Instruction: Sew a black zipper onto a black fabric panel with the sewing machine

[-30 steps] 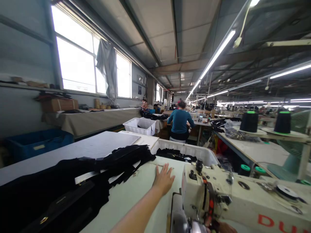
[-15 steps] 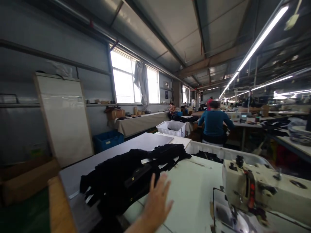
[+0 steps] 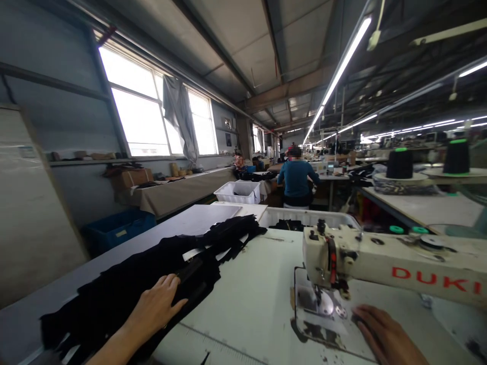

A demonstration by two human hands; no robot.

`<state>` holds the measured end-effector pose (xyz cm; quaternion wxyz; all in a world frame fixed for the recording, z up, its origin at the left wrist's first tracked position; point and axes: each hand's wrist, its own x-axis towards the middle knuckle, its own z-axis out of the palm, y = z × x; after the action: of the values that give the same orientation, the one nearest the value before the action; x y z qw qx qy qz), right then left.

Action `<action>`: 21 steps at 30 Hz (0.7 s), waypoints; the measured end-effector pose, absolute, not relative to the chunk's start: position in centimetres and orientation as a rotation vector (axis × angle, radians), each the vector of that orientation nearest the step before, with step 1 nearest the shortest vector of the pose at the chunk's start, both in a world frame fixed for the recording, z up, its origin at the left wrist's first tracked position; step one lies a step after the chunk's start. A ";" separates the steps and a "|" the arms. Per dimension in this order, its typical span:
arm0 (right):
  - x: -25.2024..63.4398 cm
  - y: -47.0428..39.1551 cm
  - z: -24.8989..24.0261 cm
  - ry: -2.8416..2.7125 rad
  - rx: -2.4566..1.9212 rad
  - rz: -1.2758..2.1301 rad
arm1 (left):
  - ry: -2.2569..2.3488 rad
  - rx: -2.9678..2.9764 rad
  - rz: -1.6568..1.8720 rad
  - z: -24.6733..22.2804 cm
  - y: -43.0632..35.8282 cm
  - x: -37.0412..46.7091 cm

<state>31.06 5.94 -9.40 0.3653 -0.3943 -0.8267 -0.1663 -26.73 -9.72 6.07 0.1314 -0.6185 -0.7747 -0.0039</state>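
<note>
My left hand (image 3: pixel 158 299) lies on a pile of black cut fabric pieces (image 3: pixel 129 274) at the left of the sewing table. Its thumb is apart from the fingers, and it does not grip the cloth. At the lower right, my right hand (image 3: pixel 384 332) rests palm down on the machine bed, fingers stretched toward the needle plate (image 3: pixel 310 299). A dark spot by its fingertips is too small to make out. Above that hand reaches the arm of a cream sewing machine (image 3: pixel 369 258) with red lettering. No fabric shows under its needle.
A white plastic bin (image 3: pixel 323 218) with black pieces stands behind the table, and another white bin (image 3: pixel 236 192) farther back. A blue crate (image 3: pixel 117 228) is at left. Black thread cones (image 3: pixel 399 165) stand at right. A person in a blue top (image 3: pixel 299 177) sits ahead.
The view has turned to the right, bringing more of the machine into sight. My left hand has come down onto the fabric pile. My right hand has entered at the lower right.
</note>
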 end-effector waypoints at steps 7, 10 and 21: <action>29.9 4.2 -8.0 -2.131 -1.156 -0.232 | -2.239 -1.863 0.094 4.6 -8.5 -25.2; 29.9 4.0 -7.7 -2.126 -1.153 -0.180 | -2.292 -1.868 0.075 5.6 -8.2 -26.5; 29.5 3.3 -6.5 -2.139 -1.213 0.012 | -2.318 -2.147 -0.315 6.4 -7.2 -28.1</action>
<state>29.48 3.30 -6.52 0.3346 -0.4648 -0.8197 0.0045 -28.08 -7.21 6.44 -0.0166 -0.6761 -0.7300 -0.0992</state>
